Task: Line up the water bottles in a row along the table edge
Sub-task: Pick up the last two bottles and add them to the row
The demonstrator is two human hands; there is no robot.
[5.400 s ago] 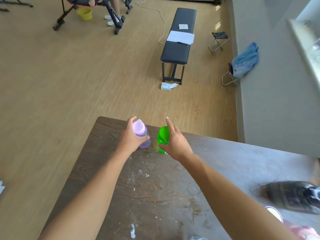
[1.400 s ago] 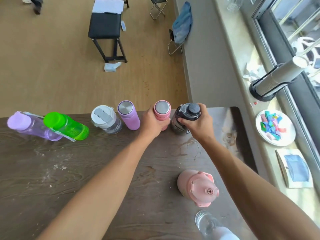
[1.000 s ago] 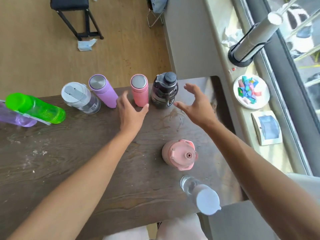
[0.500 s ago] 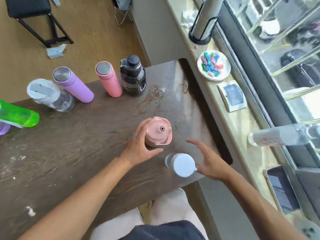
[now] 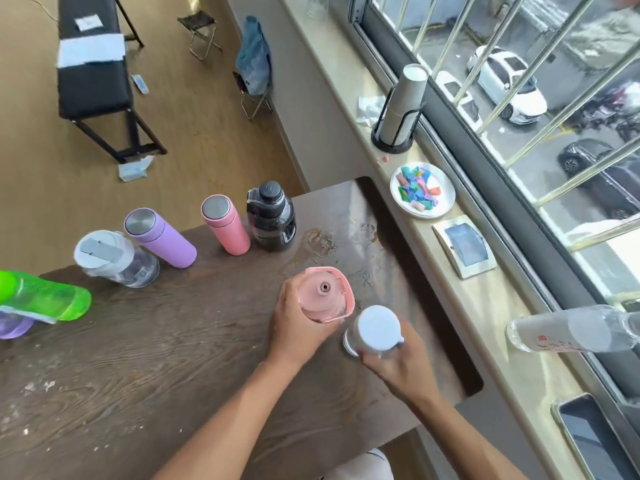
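1. We stand over a dark wood-grain table (image 5: 138, 368), flat, scuffed, with pale flecks; its far edge carries the row so far.
2. Row, from our left: translucent violet bottle (image 5: 14, 327) at frame edge, green plastic bottle (image 5: 52, 299), clear bottle with white flip lid (image 5: 114, 259), matte lilac flask (image 5: 161, 239), matte pink flask (image 5: 225, 225), smoky dark jug (image 5: 272, 220). All upright; the lean looks like lens warp.
3. Two are not in the row: a fat pink jug (image 5: 325, 294) and a clear bottle with a pale cap (image 5: 375, 329), both mid-table near the window end and nearly touching each other.
4. Our left hand (image 5: 294, 327) is wrapped round the pink jug's side, fingers curled closed on it. It is wide, rigid plastic, and we judge it heavy if full, so grip low on the body, not the lid.
5. Our right hand (image 5: 394, 362) is closed round the clear bottle from below the cap. Smooth wall, likely slippery; thin plastic or glass, we cannot tell.
6. We cannot tell whether either one is lifted.
7. Open space right of the dark jug looks like the next slot.
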